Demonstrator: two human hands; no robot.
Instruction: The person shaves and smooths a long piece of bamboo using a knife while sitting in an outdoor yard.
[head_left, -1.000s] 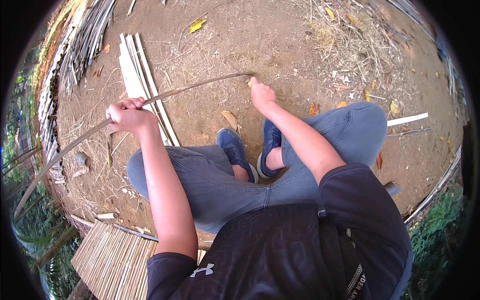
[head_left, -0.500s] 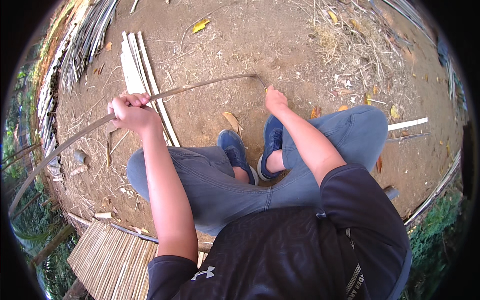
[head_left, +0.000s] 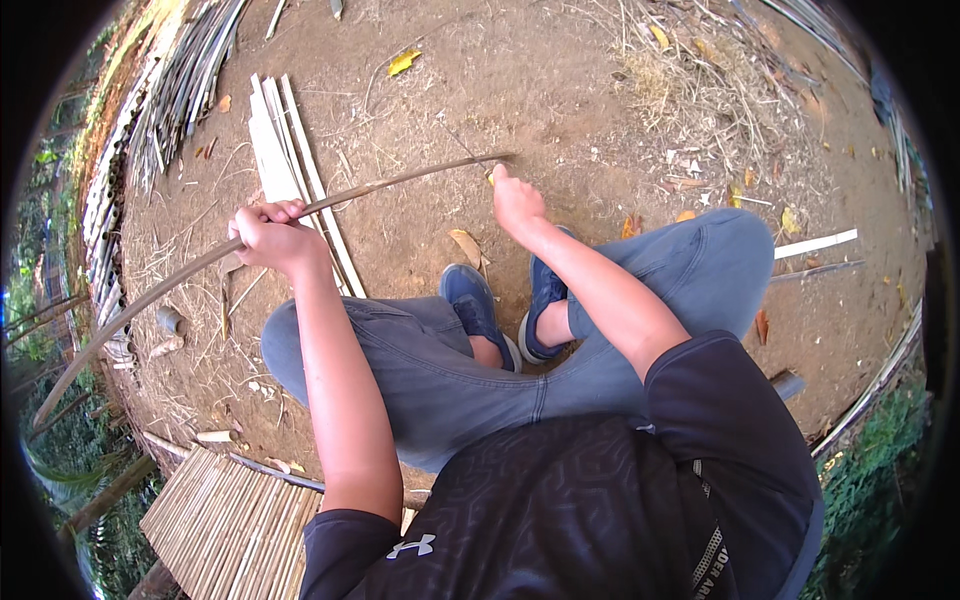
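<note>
- Between nine and ten o'clock, with the grip of the left hand (head_left: 268, 238) closed around a long, curved, brown, wood-like strip (head_left: 385, 183), reaching from near nine to twelve.
- Just under twelve, with the grip of the right hand (head_left: 518, 205) closed around a slender, dark-bladed tool (head_left: 463, 147), yellow at the handle; crossing the strip near its far end, contact too small to tell.
- At ten, flat, pale, split lengths (head_left: 272, 155) on bare brown earth (head_left: 560, 90).
- Near centre, navy-blue shoes (head_left: 466, 300).

Yellow leaf (head_left: 403, 62) on brown soil (head_left: 525, 75)
</note>
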